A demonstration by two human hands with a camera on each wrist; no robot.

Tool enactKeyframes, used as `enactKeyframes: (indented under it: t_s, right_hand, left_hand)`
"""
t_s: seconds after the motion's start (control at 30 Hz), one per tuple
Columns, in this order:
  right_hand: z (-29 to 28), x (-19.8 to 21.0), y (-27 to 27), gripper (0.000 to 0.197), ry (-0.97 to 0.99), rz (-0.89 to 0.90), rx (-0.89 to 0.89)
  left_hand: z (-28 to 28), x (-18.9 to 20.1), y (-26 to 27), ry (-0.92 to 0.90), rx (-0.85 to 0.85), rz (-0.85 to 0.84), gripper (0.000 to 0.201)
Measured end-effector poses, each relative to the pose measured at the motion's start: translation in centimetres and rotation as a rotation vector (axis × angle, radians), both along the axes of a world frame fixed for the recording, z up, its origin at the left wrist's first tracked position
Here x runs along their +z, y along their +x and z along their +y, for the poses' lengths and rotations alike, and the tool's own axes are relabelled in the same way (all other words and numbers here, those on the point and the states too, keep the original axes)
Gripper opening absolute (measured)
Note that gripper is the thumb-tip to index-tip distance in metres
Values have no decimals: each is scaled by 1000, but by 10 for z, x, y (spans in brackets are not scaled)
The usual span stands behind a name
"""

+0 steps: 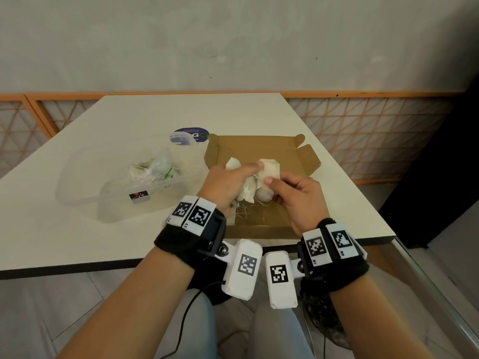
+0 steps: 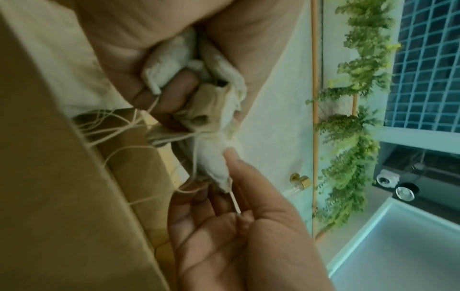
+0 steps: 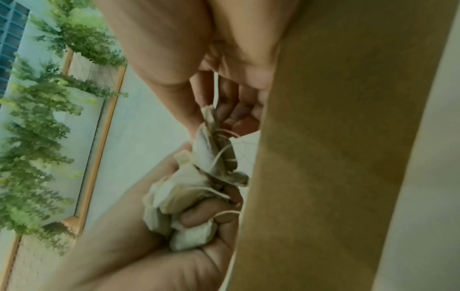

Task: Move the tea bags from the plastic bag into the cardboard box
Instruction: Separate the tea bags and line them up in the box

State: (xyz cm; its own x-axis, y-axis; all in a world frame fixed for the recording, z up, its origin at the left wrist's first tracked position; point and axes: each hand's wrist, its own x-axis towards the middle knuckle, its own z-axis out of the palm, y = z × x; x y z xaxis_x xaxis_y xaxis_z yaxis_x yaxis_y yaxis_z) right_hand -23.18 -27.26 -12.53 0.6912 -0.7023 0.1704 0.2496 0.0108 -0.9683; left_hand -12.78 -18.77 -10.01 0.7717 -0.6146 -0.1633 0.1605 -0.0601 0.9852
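A bunch of white tea bags with tangled strings hangs over the open brown cardboard box. My left hand grips the bunch from the left, its fingers curled round several tea bags. My right hand pinches one tea bag at the right side of the bunch between thumb and fingers. The right wrist view shows the tea bags clutched in the left hand and one pinched by my right hand's fingers. More tea bags stay in the crumpled plastic bag.
The plastic bag lies in a clear plastic tub left of the box, with a small clear lid and a purple round sticker behind. The white table ends just behind my wrists. An orange lattice railing runs past the table.
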Motion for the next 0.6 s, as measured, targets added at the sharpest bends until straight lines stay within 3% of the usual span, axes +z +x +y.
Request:
enactKeyframes:
  t_s: [0.1,0.17,0.33,0.47,0.6]
  right_hand:
    - [-3,-1,1,12,63,-24,-22]
    - [-3,0,1,11,86,-40,0]
    - [-2,1,-1,27,95,-69,79]
    - [-2,3,-1,18,122,-69,80]
    - [-3,3,-1,14,152,-66,84]
  left_hand:
    - [9,-4,2,-144,41,114,26]
    - [14,-8,-1,-208,40,87,21]
    - [12,-17,-12,-196,-37,-80,26]
    - [10,-18,-11,-191,-10,-92,6]
    - [11,-20,-9,-202,14,-86,12]
